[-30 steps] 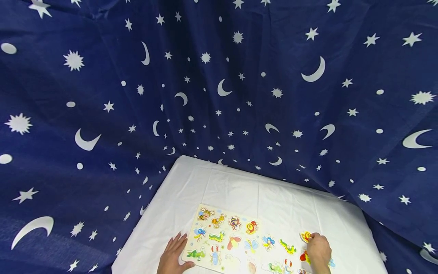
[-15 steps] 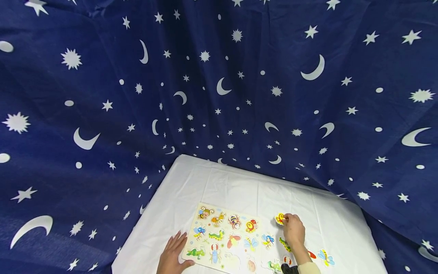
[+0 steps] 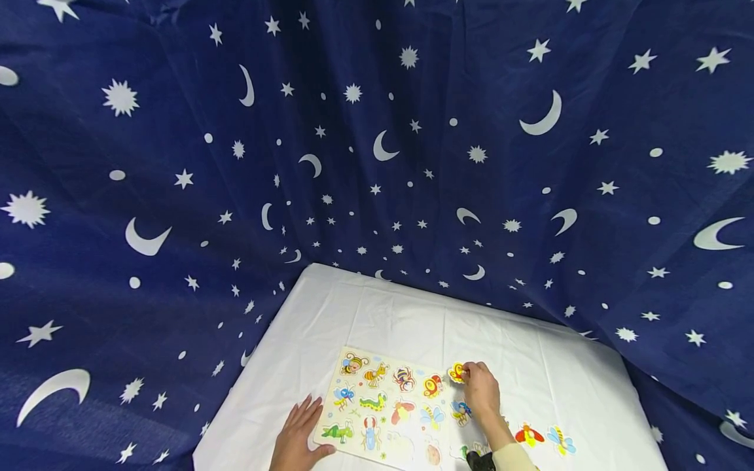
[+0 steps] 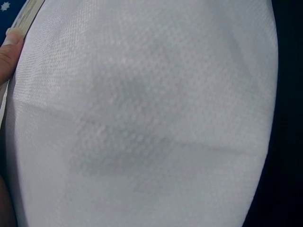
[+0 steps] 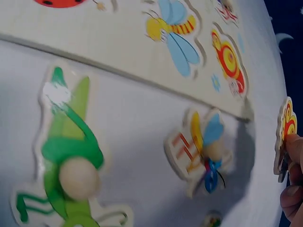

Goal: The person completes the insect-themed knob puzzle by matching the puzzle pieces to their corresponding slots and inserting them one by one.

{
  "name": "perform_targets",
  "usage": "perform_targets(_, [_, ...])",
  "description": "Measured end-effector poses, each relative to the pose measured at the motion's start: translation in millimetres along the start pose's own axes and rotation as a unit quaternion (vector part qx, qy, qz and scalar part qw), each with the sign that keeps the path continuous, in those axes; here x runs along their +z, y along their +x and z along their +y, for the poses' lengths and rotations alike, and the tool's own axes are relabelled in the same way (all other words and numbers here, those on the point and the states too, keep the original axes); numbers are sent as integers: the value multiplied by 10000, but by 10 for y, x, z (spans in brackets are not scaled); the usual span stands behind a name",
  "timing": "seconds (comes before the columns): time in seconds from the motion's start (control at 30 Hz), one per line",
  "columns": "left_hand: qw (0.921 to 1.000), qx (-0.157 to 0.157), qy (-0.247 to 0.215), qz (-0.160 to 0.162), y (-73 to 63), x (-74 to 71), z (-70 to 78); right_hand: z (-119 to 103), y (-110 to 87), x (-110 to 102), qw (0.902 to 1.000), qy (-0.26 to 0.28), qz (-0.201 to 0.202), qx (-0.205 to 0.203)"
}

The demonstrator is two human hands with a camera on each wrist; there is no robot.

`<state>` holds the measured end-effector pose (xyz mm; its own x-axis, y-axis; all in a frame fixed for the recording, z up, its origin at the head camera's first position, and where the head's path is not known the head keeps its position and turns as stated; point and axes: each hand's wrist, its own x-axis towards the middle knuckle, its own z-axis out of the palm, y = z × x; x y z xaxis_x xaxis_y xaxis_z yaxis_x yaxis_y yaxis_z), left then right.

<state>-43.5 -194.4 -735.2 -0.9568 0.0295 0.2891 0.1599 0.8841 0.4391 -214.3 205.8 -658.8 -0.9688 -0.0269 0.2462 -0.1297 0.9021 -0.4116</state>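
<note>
A light wooden insect puzzle board (image 3: 389, 392) lies on the white cloth. My left hand (image 3: 299, 435) rests at its left side, fingers spread, thumb on the near left corner; the left wrist view shows that thumb (image 4: 13, 40) against the board's edge. My right hand (image 3: 483, 389) pinches a red-and-yellow butterfly puzzle piece (image 3: 456, 373) just off the board's far right corner. In the right wrist view the butterfly piece stands tilted on edge between the fingertips (image 5: 294, 146). Below the right hand lies a blue mosquito-like piece (image 5: 208, 151) with a wooden knob.
Right of the board lie other knobbed pieces: a green grasshopper (image 5: 71, 156), a red winged insect (image 3: 529, 435) and a blue-winged bee (image 3: 561, 440). The right forearm hides part of this group. A dark blue star-patterned curtain (image 3: 377, 163) surrounds the table's far sides.
My right hand has carried the butterfly piece leftward from among the loose pieces to beside the board's far right corner. The left hand has stayed at the board.
</note>
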Motion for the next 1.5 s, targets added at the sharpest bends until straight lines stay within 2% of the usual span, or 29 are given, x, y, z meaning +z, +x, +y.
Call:
perform_targets(0.3, [9993,-216,-113,-298,26,-25,15,-169,-60,132,9993,11,-304,-202])
perform_targets(0.53, [9969,-397,-264,-632,54,-55,26,-254,-101,220,9968,-20,-502,-626])
perform_targets(0.67, [9985,-286,-229,-411,37,-71,31,-288,-153,290,9960,-68,-555,-695])
perform_targets(0.77, [9995,-174,-142,-199,14,-60,23,-309,-191,333,9954,-54,-453,-843])
perform_targets(0.83, [9997,-150,-99,-181,9,-49,21,-321,-202,353,9952,-57,-349,-917])
perform_targets(1.5, [9978,-331,-262,-507,11,-58,37,-389,-210,361,9933,-254,-561,-982])
